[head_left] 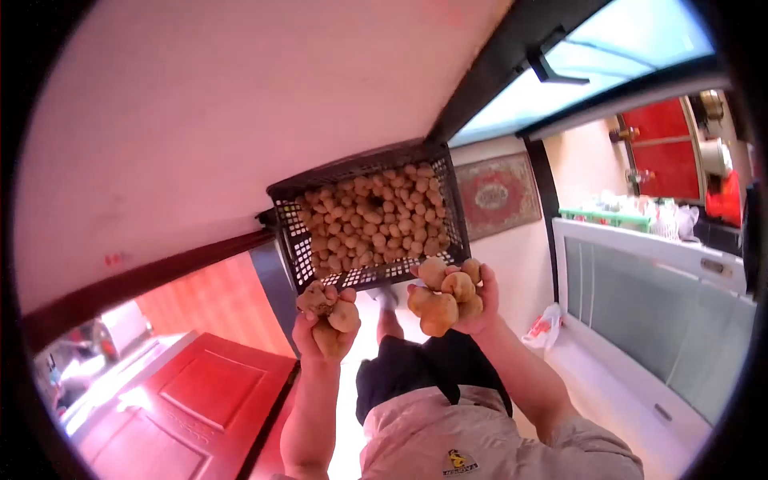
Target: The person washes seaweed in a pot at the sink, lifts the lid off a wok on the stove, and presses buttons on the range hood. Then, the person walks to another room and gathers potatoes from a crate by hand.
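Observation:
A black slatted plastic crate [364,278] stands in front of me, with many small tan potatoes [372,217] heaped inside. Just below its near left corner, my left hand [307,336] is closed around a few potatoes [345,316]. Off the near right corner, my right hand [485,302] grips a bigger cluster of potatoes [438,312], several of them bunched together. Both hands are raised between my body and the crate, palms up. The fingers are partly hidden behind the potatoes.
A patterned rug [498,194] lies right of the crate. A frosted sliding door [652,308] stands farther right, with a white plastic bag [544,326] at its foot. On the left is a red panelled door [188,400]. A pinkish wall [232,96] rises beyond the crate.

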The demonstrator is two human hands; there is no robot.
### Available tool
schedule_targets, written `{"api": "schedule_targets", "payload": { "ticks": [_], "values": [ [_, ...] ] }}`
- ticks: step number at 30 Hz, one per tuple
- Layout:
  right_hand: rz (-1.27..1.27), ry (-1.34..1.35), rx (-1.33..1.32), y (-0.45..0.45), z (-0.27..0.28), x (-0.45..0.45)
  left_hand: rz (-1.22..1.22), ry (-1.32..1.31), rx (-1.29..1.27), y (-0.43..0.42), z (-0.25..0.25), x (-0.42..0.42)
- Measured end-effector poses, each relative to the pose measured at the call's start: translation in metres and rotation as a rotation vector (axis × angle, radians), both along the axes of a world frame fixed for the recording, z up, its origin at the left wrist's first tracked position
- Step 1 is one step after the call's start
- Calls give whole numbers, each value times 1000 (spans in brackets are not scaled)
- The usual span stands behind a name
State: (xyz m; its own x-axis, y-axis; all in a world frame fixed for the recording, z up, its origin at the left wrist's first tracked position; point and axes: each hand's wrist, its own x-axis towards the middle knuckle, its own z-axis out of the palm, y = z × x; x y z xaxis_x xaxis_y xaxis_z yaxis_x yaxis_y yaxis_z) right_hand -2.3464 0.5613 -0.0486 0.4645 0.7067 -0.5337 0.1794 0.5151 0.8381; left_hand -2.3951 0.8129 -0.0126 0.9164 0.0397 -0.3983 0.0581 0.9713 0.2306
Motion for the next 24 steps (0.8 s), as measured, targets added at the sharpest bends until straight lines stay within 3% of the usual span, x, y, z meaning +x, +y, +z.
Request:
{"api": "schedule_targets", "payload": {
  "ticks": [2, 3, 4, 8, 10, 12, 13, 14, 16, 17, 18, 19, 21, 23, 24],
  "values": [
    [-16, 37, 23, -1, 4, 4, 45, 63, 90, -6, 18, -13],
    [58, -175, -50, -4, 8, 8, 23, 55, 27, -7, 28, -20],
    [130, -382, -119, -7, 11, 12, 92, 91, 154, -14, 30, -26],
    [374, -1298, -276, -16, 11, 43, 246, 201, 251, -64, 50, -59],
    [456, -1344, -232, -28, 8, 57, 413, 246, 274, -104, 55, -78],
    [948, -1233, -278, -36, 31, 72, 604, 246, 302, -150, 58, -95],
    [825, -1288, -186, -47, 9, 69, 614, 200, 253, -167, 65, -99],
    [997, -1320, -234, -49, 39, 76, 627, 149, 197, -184, 69, -101],
    [1085, -1275, -180, -61, 32, 76, 646, -41, 149, -210, 74, -105],
    [1056, -1491, -188, -66, 42, 75, 742, 59, 176, -226, 75, -110],
    [1085, -1520, -147, -68, 42, 71, 834, 156, 204, -238, 73, -114],
    [908, -1462, 80, -72, 38, 63, 838, 166, 241, -247, 71, -123],
    [1100, -1511, -23, -90, 45, 55, 799, 160, 208, -264, 75, -141],
    [1132, -1467, -54, -107, 52, 36, 819, 138, 385, -280, 77, -157],
    [1125, -1415, -126, -111, 57, 26, 856, 259, 318, -290, 97, -162]
  ]
}}
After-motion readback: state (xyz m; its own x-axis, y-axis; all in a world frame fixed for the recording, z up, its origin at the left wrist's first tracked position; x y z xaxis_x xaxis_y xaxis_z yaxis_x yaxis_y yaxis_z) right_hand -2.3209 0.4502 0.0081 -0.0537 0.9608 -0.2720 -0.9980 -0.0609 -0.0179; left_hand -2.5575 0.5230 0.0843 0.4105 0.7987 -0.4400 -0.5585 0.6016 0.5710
